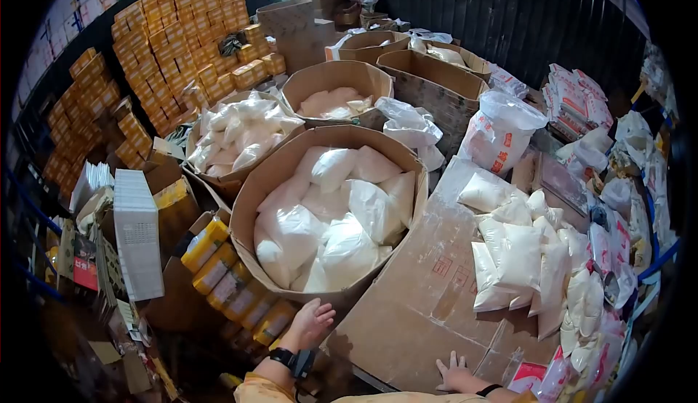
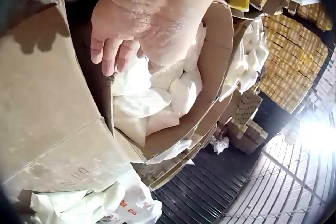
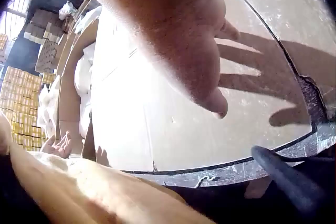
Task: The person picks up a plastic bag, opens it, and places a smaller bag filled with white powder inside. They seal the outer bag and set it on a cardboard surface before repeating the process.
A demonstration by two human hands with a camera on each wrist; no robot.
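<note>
My left hand (image 1: 314,323) is held with relaxed fingers by the near rim of a large round cardboard bin (image 1: 238,223), holding nothing. Filled white bags (image 1: 349,239) lie inside that bin. In the left wrist view the hand (image 2: 149,22) hangs above the bin's edge. My right hand (image 1: 458,375), fingers spread, is over the near part of a cardboard-covered surface (image 1: 392,316); in the right wrist view the hand (image 3: 178,40) casts a shadow there, and contact cannot be told. Cream-coloured filled bags (image 1: 516,254) are piled on the surface's right side.
Behind stand more cardboard bins (image 1: 338,76), one heaped with white bags (image 1: 240,130). Yellow boxes (image 1: 236,294) sit left of the near bin, beside a white stack (image 1: 137,236). A printed plastic sack (image 1: 502,130) stands behind the surface; pink-and-white packets (image 1: 611,330) line the right.
</note>
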